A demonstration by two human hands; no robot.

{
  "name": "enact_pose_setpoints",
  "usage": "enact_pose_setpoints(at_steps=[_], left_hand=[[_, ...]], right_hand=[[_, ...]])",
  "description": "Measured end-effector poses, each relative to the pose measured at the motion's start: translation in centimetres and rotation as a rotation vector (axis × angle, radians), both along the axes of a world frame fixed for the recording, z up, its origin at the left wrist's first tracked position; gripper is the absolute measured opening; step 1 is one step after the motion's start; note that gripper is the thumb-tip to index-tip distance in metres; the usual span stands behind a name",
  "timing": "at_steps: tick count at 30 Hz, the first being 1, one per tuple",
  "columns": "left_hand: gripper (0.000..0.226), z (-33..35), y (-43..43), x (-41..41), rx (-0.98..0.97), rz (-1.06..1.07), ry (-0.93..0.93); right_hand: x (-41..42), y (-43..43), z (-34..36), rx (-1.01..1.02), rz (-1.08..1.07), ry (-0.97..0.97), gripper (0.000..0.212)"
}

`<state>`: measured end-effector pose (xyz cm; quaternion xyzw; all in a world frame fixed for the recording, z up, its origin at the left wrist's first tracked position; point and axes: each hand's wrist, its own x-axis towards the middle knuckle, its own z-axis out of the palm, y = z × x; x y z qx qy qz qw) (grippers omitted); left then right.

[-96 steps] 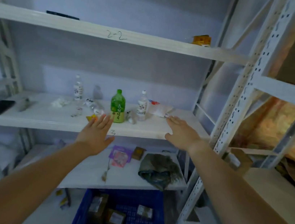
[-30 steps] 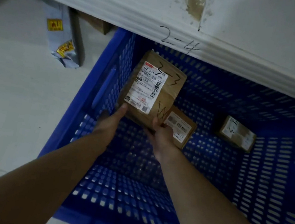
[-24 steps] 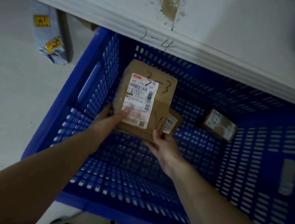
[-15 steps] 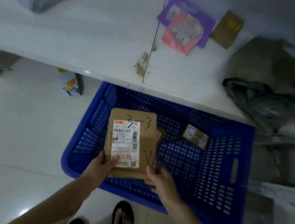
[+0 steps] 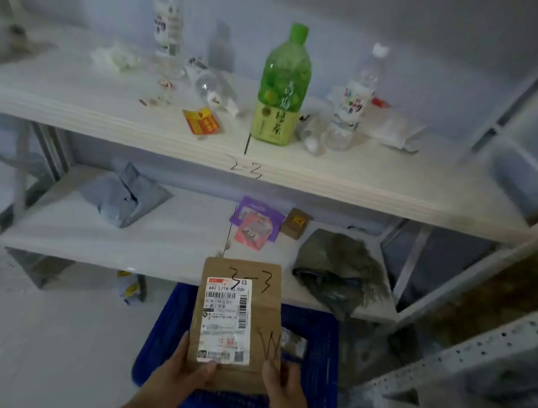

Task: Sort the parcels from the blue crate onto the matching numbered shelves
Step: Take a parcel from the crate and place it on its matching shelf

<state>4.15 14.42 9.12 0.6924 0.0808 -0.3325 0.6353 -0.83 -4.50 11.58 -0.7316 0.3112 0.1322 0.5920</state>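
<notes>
A brown cardboard parcel (image 5: 262, 313) with a white shipping label and "3-3" handwritten at its top is held up above the blue crate (image 5: 322, 377). My left hand (image 5: 183, 370) grips its lower left corner, thumb on the label. My right hand (image 5: 280, 383) grips its lower right corner. Another small parcel (image 5: 293, 342) shows in the crate just behind the held one. The shelf edge marked "2-3" (image 5: 246, 169) runs across the middle of the view, and a lower shelf (image 5: 138, 240) lies beneath it.
A green tea bottle (image 5: 282, 88), clear bottles (image 5: 355, 98) and scraps stand on the 2-3 shelf. On the lower shelf lie a grey mailer (image 5: 123, 197), a purple packet (image 5: 254, 222), a small brown box (image 5: 296, 223) and a dark bundle (image 5: 338, 269). A perforated white upright (image 5: 468, 353) stands at right.
Both hands took the 3-3 parcel out of the crate and raised it. The view lifted from the crate floor to the shelves.
</notes>
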Motion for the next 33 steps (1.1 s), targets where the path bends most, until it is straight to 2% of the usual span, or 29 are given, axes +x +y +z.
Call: enact_pose_setpoints(at_steps=[3,5,7,9,10,13,15,18,25,28,30,33], left_hand=[[0.080,6.7,-1.0,-3.2,0.027,-0.049,-0.189],[0.076,10.9,-2.1,-5.1,0.067,-0.072,-0.354],[0.075,14.9,-3.2,-6.7,0.132,-0.062,-0.527],[0.075,19.1,-4.9,-8.2,0.113,-0.052,-0.675],[0.076,21.0,-5.9,-8.9,0.088,-0.066,-0.746],[0.074,27.0,-9.8,-11.7,0.110,-0.062,-0.897],[0.068,31.0,-12.9,-13.9,0.100,-0.012,-1.000],[0.063,37.0,-17.7,-17.3,-0.074,-0.069,-1.061],[0.045,51.4,-26.3,-22.6,-0.396,-0.070,-1.338],[0.053,56.1,-28.1,-24.3,-0.481,-0.098,-1.431],[0.059,58.5,-29.3,-25.3,-0.560,-0.137,-1.465],[0.059,60.7,-31.2,-27.3,-0.679,-0.192,-1.459]], right_hand=[[-2.6,-0.9,7.5,-0.050,-0.017,-0.047,0.029],[-4.6,-1.7,12.1,-0.185,0.025,-0.085,0.033],[-6.7,-2.4,16.0,-0.334,0.051,-0.196,0.052],[-9.0,-3.6,20.1,-0.421,-0.028,-0.321,0.070],[-10.1,-4.5,21.7,-0.464,-0.078,-0.368,0.065],[-14.0,-8.1,27.3,-0.621,0.037,-0.472,0.054],[-16.7,-11.0,31.3,-0.633,0.010,-0.543,0.053],[-21.4,-14.3,37.5,-0.632,-0.102,-0.701,0.051],[-29.2,-18.7,49.8,-0.952,-0.339,-0.983,0.055],[-32.1,-19.9,54.0,-1.103,-0.450,-1.033,0.064],[-34.1,-20.3,56.5,-1.190,-0.476,-1.053,0.058],[-37.1,-20.5,59.3,-1.342,-0.567,-1.136,0.039]])
